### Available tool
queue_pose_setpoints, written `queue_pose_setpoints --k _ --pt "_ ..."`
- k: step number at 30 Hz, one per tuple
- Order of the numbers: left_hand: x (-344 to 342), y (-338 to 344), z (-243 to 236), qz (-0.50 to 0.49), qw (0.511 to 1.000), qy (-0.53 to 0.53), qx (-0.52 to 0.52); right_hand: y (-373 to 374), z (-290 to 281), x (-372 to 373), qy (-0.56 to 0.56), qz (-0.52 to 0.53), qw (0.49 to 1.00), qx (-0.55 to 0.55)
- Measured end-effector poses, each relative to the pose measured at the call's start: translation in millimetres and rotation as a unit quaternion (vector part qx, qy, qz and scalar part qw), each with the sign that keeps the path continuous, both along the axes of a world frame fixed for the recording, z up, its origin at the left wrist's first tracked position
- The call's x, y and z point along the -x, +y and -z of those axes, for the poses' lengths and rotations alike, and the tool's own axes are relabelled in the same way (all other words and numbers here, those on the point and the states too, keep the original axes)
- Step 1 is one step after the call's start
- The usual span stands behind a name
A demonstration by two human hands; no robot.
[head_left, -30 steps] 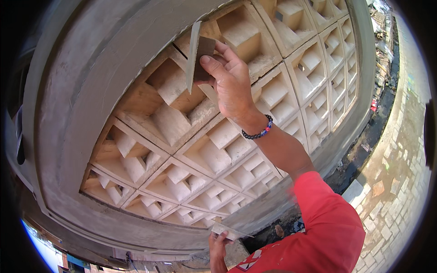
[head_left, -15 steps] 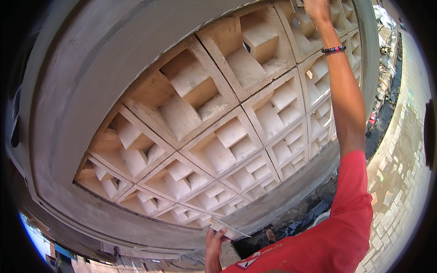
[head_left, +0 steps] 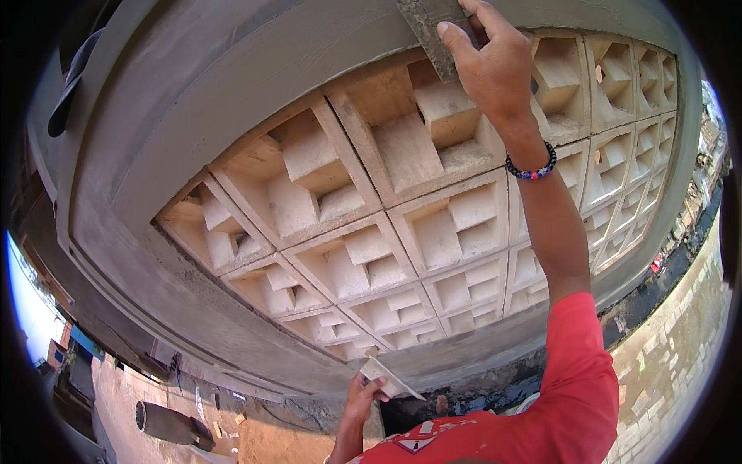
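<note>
Up at the top, my right hand (head_left: 495, 66) is closed around a flat, rectangular plastering trowel (head_left: 434, 35) with grey, cement-smeared surfaces. It lies over the smooth grey plaster band (head_left: 332, 54) along the upper edge of the breeze-block panel (head_left: 384, 205); whether it touches the plaster I cannot tell. Low in the middle, my left hand (head_left: 362, 396) grips a thin, pale, flat plate (head_left: 390, 379) with a pointed end, its kind unclear. That plate is near the panel's lower border. A beaded bracelet (head_left: 533, 172) circles my right wrist.
A dark, wet gutter (head_left: 495, 393) runs along the wall's foot, with paving (head_left: 672, 348) beyond it on the right. At lower left, a dark cylindrical container (head_left: 166, 424) lies on the ground among scattered debris. Grey moulded ledges (head_left: 85, 255) frame the panel's left side.
My right hand has moved left and down from the top right, bringing the trowel fully into sight by the plaster band. The view has shifted; my left hand still holds the pale plate.
</note>
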State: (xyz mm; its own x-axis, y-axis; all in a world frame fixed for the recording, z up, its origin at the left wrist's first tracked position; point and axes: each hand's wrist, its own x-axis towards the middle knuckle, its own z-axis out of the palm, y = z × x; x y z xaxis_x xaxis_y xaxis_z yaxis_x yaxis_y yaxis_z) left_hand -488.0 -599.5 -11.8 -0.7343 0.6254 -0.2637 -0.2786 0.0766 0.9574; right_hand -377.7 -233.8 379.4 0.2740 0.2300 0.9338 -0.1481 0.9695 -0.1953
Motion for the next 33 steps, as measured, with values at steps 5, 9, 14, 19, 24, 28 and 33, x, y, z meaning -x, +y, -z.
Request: queue_pose_setpoints --k 5,9,14,19,24,28,33 --pt "10.5 -32.0 6.5 -0.017 1.000 0.010 0.004 -48.7 5.0 77.8 -0.013 0.021 0.994 -0.110" --pt "19.7 -56.9 10.4 -0.044 0.999 0.001 -0.012 -121.0 9.2 130.6 -0.031 -0.055 0.991 -0.115" --pt "29.4 -86.0 9.6 -0.055 0.998 -0.019 -0.032 -178.9 21.1 165.6 -0.080 -0.266 0.958 -0.071" --pt "35.6 -114.3 12.7 -0.074 0.996 -0.022 -0.042 -162.4 50.0 113.7 0.055 -0.680 0.723 0.107" --pt "49.9 -126.3 15.0 -0.060 0.997 -0.022 -0.038 -83.7 91.1 75.4 0.240 -0.673 0.688 0.128" --pt "59.1 -131.0 12.6 -0.023 0.999 -0.023 -0.028 -46.9 89.0 74.4 0.265 -0.636 0.707 0.162" --pt "63.7 -125.3 7.6 0.001 1.000 0.000 -0.018 -32.0 74.5 78.4 0.273 -0.636 0.702 0.169"
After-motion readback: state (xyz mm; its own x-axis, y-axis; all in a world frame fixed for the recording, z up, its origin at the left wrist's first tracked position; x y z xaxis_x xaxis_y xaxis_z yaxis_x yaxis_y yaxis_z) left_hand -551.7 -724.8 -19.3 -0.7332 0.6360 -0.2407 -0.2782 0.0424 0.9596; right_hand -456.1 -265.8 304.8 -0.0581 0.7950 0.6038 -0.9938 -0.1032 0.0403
